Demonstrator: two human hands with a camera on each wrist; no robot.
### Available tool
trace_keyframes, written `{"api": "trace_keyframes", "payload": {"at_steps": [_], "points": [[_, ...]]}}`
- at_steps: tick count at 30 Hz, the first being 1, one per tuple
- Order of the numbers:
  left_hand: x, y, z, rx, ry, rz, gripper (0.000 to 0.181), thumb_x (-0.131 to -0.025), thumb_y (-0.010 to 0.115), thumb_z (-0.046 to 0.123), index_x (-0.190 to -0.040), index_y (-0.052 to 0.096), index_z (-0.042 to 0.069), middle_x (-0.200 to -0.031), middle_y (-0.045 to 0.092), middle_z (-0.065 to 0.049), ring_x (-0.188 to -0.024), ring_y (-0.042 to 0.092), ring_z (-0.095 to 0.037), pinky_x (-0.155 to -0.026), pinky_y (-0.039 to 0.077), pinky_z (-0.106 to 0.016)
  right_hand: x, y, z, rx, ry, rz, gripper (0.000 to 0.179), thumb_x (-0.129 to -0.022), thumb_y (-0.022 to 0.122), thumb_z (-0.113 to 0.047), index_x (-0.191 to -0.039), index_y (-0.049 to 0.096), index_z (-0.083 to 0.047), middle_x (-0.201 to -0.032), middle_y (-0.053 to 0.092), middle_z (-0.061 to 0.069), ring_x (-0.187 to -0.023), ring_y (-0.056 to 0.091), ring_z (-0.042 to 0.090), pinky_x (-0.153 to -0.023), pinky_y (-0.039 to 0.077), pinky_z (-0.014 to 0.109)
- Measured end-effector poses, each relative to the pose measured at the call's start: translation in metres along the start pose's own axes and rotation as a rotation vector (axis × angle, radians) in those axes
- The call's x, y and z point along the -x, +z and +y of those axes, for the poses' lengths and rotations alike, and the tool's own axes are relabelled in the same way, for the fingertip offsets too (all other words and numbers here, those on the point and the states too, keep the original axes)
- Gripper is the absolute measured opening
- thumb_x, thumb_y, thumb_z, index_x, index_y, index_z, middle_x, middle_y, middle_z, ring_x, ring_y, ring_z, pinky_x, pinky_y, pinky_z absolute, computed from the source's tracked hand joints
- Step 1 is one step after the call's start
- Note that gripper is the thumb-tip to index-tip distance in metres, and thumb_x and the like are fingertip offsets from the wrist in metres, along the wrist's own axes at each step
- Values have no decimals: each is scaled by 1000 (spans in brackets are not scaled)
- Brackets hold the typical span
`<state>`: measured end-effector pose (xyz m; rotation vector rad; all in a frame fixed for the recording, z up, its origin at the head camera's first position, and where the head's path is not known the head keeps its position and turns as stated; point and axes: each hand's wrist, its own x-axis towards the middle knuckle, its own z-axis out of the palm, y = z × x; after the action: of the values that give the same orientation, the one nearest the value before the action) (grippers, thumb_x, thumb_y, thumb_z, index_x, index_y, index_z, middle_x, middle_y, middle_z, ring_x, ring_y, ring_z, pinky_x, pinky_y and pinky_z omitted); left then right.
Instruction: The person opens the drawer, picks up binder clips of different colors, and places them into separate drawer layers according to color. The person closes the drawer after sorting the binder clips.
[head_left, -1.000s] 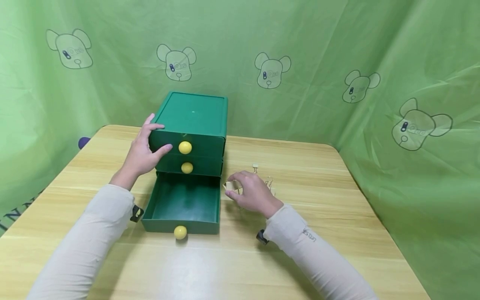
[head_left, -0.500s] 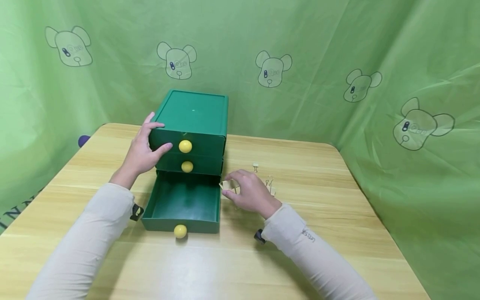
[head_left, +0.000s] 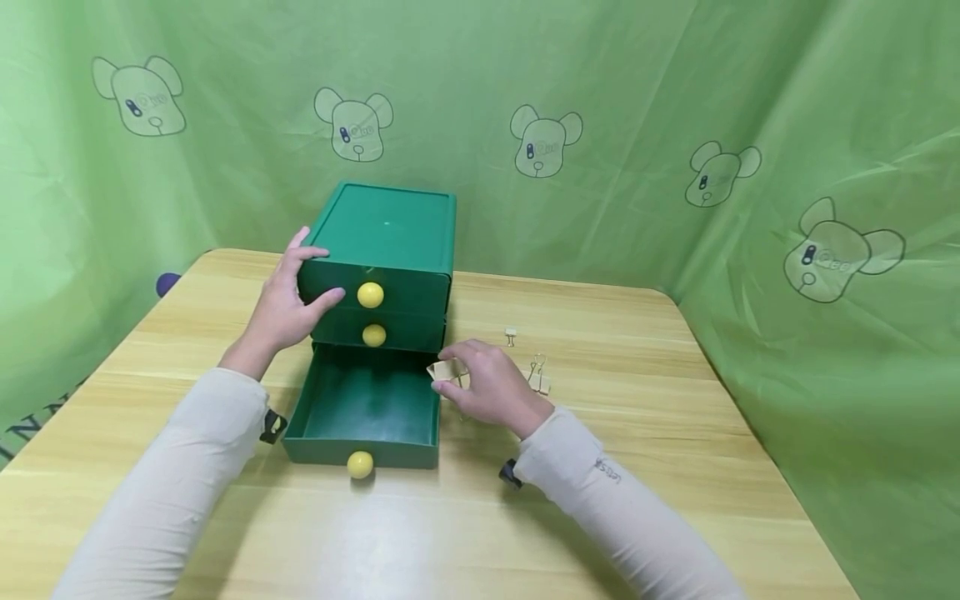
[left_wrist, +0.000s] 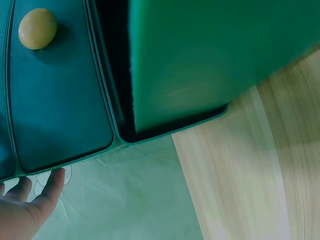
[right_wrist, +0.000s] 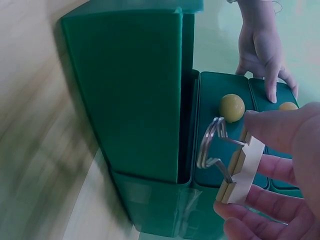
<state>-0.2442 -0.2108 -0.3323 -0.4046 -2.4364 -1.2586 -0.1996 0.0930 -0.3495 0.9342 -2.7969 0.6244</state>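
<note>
A green drawer cabinet (head_left: 382, 223) with round yellow knobs stands on the table. Its bottom drawer (head_left: 363, 408) is pulled out, and its bare floor shows. My left hand (head_left: 281, 304) rests on the cabinet's upper left front corner, thumb against the top drawer's front, a finger over the top edge. Between thumb and fingers my right hand (head_left: 491, 383) pinches a cream binder clip (right_wrist: 245, 172) with wire handles, held right by the drawer's right wall. In the right wrist view the clip's wire handles point towards the drawer.
A small binder clip (head_left: 511, 336) lies on the wooden table (head_left: 600, 467) right of the cabinet. A larger binder clip (head_left: 538, 382) is partly hidden behind my right hand. A green curtain (head_left: 450, 75) with bear faces hangs behind and beside the table.
My right hand has moved left with the binder clip, from beside the drawer to its right wall. The left hand has stayed on the cabinet corner.
</note>
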Motion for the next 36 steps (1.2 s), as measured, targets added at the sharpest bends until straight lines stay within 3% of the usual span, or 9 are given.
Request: {"api": "trace_keyframes", "payload": {"at_steps": [9, 36], "points": [[0, -1, 0, 7, 11, 4, 53, -93, 66, 20, -137, 38, 13, -162, 9, -3, -143, 16, -41, -107, 19, -66, -4, 1, -4, -13, 25, -17, 38, -90, 70, -33, -118, 64, -7, -120, 64, 7, -107, 61, 22, -93, 49, 35], [1, 0, 2, 10, 16, 2, 52, -93, 66, 20, -137, 39, 12, -162, 9, -4, -143, 15, -41, -107, 17, -66, -17, 11, -18, -42, -36, -35, 37, -89, 71, -33, -115, 64, -8, -117, 65, 6, -106, 60, 21, -94, 48, 34]]}}
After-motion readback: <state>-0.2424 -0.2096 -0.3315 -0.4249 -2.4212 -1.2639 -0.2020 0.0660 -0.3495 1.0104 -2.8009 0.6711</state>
